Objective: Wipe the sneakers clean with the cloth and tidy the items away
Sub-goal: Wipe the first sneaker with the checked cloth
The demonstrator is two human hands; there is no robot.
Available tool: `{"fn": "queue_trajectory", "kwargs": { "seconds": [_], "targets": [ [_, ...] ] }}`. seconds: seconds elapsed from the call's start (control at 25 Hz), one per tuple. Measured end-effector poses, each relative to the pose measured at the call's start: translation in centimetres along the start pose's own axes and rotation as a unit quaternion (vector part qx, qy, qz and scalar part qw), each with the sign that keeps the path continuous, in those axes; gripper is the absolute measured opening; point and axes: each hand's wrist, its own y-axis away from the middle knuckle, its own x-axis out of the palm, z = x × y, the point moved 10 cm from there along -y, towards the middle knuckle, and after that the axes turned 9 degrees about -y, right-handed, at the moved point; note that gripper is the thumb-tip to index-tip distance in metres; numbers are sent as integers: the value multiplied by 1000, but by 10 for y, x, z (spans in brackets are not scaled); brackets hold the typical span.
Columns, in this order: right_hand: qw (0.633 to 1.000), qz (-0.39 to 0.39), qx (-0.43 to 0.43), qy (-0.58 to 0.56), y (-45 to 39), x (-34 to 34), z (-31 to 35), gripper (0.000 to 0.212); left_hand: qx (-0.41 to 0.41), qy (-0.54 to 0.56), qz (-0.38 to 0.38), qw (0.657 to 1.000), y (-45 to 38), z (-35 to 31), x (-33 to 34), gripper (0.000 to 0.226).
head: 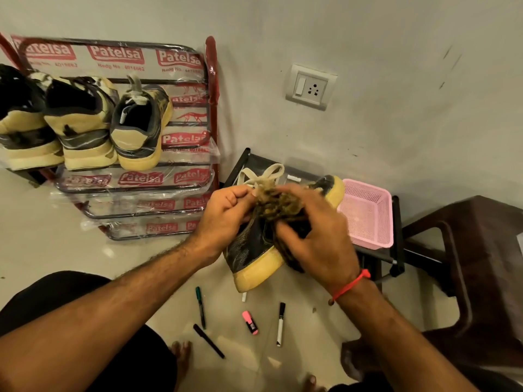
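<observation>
A dark sneaker [254, 250] with a yellowish sole and pale laces is held in the air above the floor. My left hand [223, 216] grips its upper by the laces. My right hand [314, 236] presses a bunched brownish cloth [280, 205] onto the sneaker's top, fingers curled round the cloth. Three more sneakers [82, 123] stand heel-out on the top shelf of a red shoe rack [210, 89] at the left.
A pink basket [370, 213] sits on a low black stand [396, 250] by the wall. Several markers, among them a pink highlighter [250, 323], lie on the floor below my hands. A brown plastic chair [467, 264] stands at the right.
</observation>
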Motion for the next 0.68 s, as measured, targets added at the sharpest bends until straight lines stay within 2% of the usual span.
{"fn": "queue_trajectory", "kwargs": {
  "seconds": [0.08, 0.12, 0.16, 0.28, 0.32, 0.36, 0.48, 0.52, 0.56, 0.68],
  "targets": [
    [995, -72, 67, 5, -6, -28, -29, 47, -8, -2, 2, 1000, -1, 0, 2, 40],
    [994, -78, 81, -5, -2, -30, -32, 46, -15, 0, -2, 1000, -1, 1, 3, 41],
    [996, -50, 72, -25, 3, -19, -23, 46, -19, 7, -5, 1000, -1, 2, 2, 41],
    [990, 123, -37, -55, 29, 39, 30, 49, -44, 38, 0, 998, -2, 4, 0, 33],
    [988, 140, -51, -40, 28, 40, 30, 50, -50, 42, 3, 998, -2, 2, 0, 30],
    [992, 120, -38, -18, 21, 31, 16, 50, -54, 42, -2, 998, -2, 1, -2, 29],
    [997, -3, 69, 30, -4, -20, -40, 49, -54, 26, -22, 998, -2, 1, -6, 35],
    [997, -11, 79, 22, -2, -20, -43, 48, -53, 19, -28, 998, -1, 1, -6, 37],
    [998, 8, 66, -4, 4, -8, -33, 48, -50, 15, -32, 998, -1, 2, -8, 40],
    [990, 135, -24, -42, 33, 47, 23, 51, -42, 14, -24, 999, -2, -1, -10, 34]
  ]
}}
